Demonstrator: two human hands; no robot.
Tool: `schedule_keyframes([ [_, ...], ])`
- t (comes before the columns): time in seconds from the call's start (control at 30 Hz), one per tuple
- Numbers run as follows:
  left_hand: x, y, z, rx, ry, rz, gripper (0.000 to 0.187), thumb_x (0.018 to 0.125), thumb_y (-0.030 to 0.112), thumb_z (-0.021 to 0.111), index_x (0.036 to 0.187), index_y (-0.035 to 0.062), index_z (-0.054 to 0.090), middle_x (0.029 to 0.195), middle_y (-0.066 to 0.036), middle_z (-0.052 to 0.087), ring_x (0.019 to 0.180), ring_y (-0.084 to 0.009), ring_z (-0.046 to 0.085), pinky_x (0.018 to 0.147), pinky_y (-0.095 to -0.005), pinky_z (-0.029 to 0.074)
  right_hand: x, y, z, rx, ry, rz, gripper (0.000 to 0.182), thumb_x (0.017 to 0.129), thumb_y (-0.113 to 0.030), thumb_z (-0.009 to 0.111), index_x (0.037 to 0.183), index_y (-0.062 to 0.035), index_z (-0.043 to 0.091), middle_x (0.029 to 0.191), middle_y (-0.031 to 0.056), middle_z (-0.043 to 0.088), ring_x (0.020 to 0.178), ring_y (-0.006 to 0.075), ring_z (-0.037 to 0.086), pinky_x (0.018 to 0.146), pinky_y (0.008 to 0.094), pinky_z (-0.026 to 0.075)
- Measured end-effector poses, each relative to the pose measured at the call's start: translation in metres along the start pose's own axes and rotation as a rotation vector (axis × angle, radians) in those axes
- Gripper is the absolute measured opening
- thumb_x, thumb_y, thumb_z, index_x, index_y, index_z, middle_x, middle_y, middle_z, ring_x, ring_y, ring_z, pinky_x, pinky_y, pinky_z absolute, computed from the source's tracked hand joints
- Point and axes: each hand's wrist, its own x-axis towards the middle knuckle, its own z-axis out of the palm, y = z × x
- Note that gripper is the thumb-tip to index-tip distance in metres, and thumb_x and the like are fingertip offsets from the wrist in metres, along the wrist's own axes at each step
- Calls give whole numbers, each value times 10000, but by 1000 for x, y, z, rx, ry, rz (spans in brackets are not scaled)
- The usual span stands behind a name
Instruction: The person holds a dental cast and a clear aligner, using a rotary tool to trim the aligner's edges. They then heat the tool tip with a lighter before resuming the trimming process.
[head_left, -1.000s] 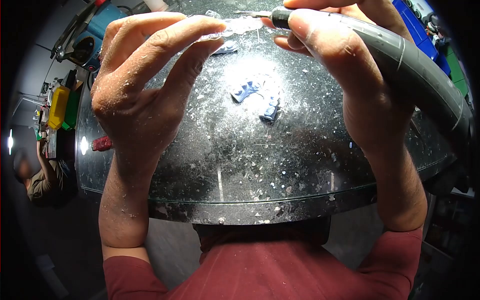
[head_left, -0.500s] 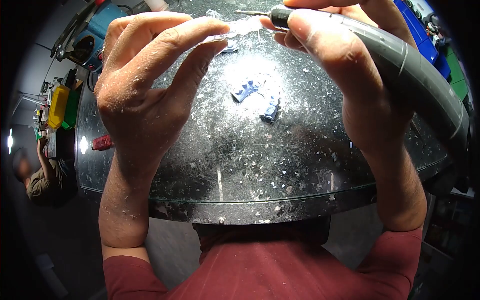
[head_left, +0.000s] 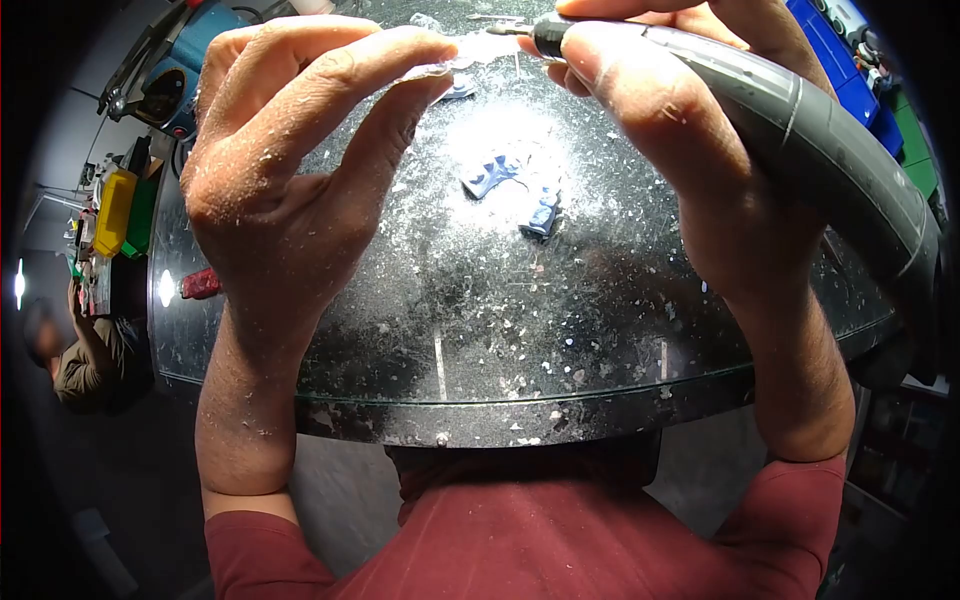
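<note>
At the top of the view my left hand (head_left: 290, 150) pinches a clear plastic dental piece (head_left: 478, 48) between thumb and fingertips. My right hand (head_left: 680, 120) is wrapped around a dark rotary handpiece (head_left: 770, 90), whose thick grey cable end runs back over the wrist. The handpiece's thin metal bur (head_left: 505, 28) points left, at the edge of the clear piece; glare hides whether they touch. Below, on the bench, lie blue dental arch pieces, a left part (head_left: 494, 177) and a right part (head_left: 541, 217). Another small pale-blue piece (head_left: 458, 88) sits partly behind my left fingertips.
White dust and chips cover the dark workbench (head_left: 480, 330). A red object (head_left: 200, 283) lies beside my left wrist. A blue machine (head_left: 205, 55) stands at the upper left, with blue bins (head_left: 850, 70) at the upper right. Another person (head_left: 95, 360) is at the far left.
The handpiece has shifted slightly left, and its bur now sits lower along the clear piece. My left hand has moved a little left, and the clear piece has tilted.
</note>
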Motion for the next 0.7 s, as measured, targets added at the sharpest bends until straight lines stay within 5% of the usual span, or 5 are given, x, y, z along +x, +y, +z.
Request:
schedule_keyframes([
  [0.6,1,4,-1,-7,-21,1,260,746,12,764,995,82,740,932,-50,686,881,-177,616,763,-294,484,-4,-12,0,-144,-34,169,367,754,-148,786,986,48,581,855,111,646,777,127,653,729,252,520],
  [0.7,1,4,0,1,-9,23,264,744,10,763,996,86,740,932,-51,686,879,-178,616,762,-291,484,-4,1,-6,-136,-93,2,381,778,-204,792,1015,23,600,876,90,645,800,127,652,713,252,511],
])
